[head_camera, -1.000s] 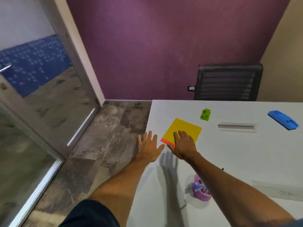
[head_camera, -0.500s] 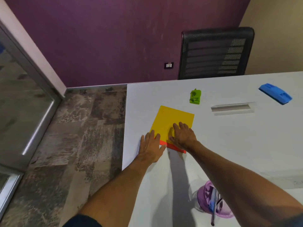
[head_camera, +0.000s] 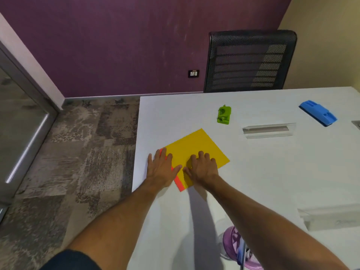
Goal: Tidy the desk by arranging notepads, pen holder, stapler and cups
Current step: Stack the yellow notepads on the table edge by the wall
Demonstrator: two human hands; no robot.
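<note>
A yellow notepad [head_camera: 196,147] lies on the white desk [head_camera: 263,168] near its left edge, over a red notepad [head_camera: 178,183] whose strip shows along the near-left side. My left hand [head_camera: 161,169] rests flat on the notepads' left edge. My right hand [head_camera: 202,168] presses on the yellow cover with slightly bent fingers. A green stapler [head_camera: 224,114] sits beyond the notepads. A purple pen holder [head_camera: 233,242] with a blue pen stands near my right forearm, partly cut off by the frame.
A blue object [head_camera: 318,115] lies at the far right. A cable slot [head_camera: 268,130] is set in the desk's middle and a pale box [head_camera: 331,219] sits at the right. A black mesh chair [head_camera: 251,61] stands behind the desk. Carpet floor lies left of the desk edge.
The notepads have turned and slid toward the desk's left edge under both hands. My left hand moved from the bare desk onto the notepads' edge. The view shifted right and closer.
</note>
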